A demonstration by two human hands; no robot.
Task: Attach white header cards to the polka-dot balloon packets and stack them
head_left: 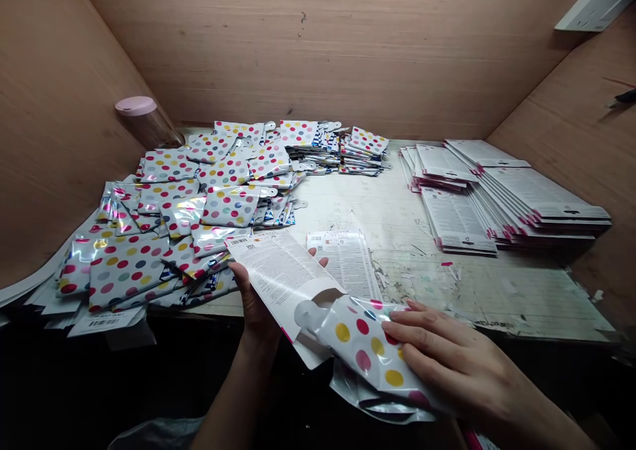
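Observation:
My left hand (256, 304) grips a white printed card sleeve (278, 271), thumb along its left edge and fingertips showing behind it. The sleeve tilts down to the right, its near end gaping. In my right hand (457, 357) is a polka-dot foil packet (372, 344), with the fingers laid over its top. The packet's silvery tab end (309, 316) sits at the mouth of the sleeve. My right thumb is hidden beneath the packet. Another printed sleeve (342, 258) lies flat on the table just behind my left hand.
A large heap of polka-dot packets (132, 264) covers the table's left side, with smaller stacks (365, 148) at the back. Stacked printed sleeves (541, 191) stand at right. A pink-lidded bottle (149, 122) leans near the left wooden wall; a power strip (596, 2) hangs upper right.

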